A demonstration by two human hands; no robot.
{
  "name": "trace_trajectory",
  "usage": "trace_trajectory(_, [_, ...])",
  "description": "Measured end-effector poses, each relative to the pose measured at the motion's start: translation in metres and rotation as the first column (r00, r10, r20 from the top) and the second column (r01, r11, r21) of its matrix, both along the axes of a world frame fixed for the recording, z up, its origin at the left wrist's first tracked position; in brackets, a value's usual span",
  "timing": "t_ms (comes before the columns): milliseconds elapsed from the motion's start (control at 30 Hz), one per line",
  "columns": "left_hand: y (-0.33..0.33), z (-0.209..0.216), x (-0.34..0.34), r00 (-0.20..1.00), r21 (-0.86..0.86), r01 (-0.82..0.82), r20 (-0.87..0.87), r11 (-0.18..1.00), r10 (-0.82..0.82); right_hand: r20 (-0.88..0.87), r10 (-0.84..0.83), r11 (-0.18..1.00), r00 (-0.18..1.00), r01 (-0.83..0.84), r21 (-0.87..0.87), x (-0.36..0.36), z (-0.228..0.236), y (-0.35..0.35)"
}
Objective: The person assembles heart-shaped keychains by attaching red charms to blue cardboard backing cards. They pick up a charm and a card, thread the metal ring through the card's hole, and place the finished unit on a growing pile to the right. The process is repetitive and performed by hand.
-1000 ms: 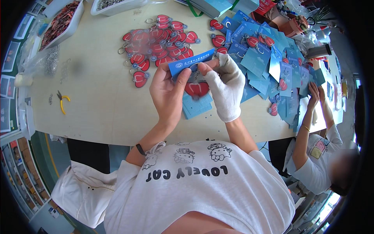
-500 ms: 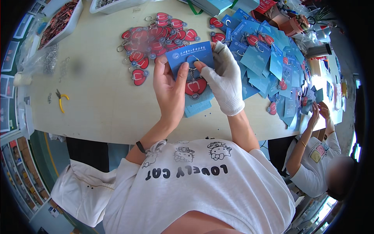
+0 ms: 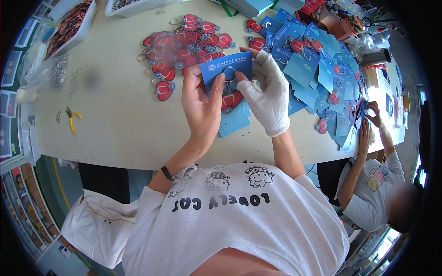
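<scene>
My left hand (image 3: 201, 103) and my right hand (image 3: 267, 89), which wears a white glove, hold a blue card (image 3: 225, 66) between them above the pale table (image 3: 115, 119). A red heart-shaped keychain (image 3: 231, 99) hangs from a metal ring through the card, between my two thumbs. Under my hands lies a small stack of blue cards (image 3: 235, 122). A heap of loose red heart keychains (image 3: 182, 43) lies just beyond my left hand.
Blue cards with keychains fitted (image 3: 313, 64) spread over the table's right side. Yellow-handled pliers (image 3: 71, 120) lie at the left. White trays (image 3: 69, 27) stand at the far left corner. Another person (image 3: 373, 179) sits at the right, hands (image 3: 370, 115) on cards.
The blue card has turned from edge-on to flat facing me, and the red heart keychain now hangs from it. The person at the right has moved their hands along the table edge.
</scene>
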State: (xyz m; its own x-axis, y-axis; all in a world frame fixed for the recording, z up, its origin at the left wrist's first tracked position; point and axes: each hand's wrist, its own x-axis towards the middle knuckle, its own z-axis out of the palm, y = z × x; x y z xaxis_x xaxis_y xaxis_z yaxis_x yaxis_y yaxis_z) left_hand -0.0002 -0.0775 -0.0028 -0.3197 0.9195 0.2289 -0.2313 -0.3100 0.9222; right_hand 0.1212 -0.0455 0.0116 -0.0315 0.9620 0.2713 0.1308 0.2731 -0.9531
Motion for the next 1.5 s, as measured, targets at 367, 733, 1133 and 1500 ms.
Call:
trace_trajectory(367, [-0.001, -0.003, 0.000, 0.998, 0.068, 0.058, -0.025, 0.996, -0.056, -0.152, 0.120, 0.973, 0.981, -0.147, -0.177, -0.003, 0.023, 0.001])
trace_trajectory(733, [0.004, 0.001, -0.007, 0.929, 0.013, 0.138, 0.345, 0.990, -0.134, -0.212, 0.289, 0.859, 0.934, -0.350, -0.373, 0.014, 0.015, 0.006])
trace_trajectory(1133, [0.004, 0.004, -0.012, 0.909, -0.039, 0.229, 0.367, 0.973, -0.199, -0.316, 0.262, 0.842, 0.912, -0.376, -0.386, 0.013, 0.012, 0.006])
trace_trajectory(1500, [0.005, 0.011, -0.015, 0.900, -0.065, 0.253, 0.382, 0.965, -0.210, -0.280, 0.290, 0.871, 0.915, -0.374, -0.318, 0.017, 0.014, 0.005])
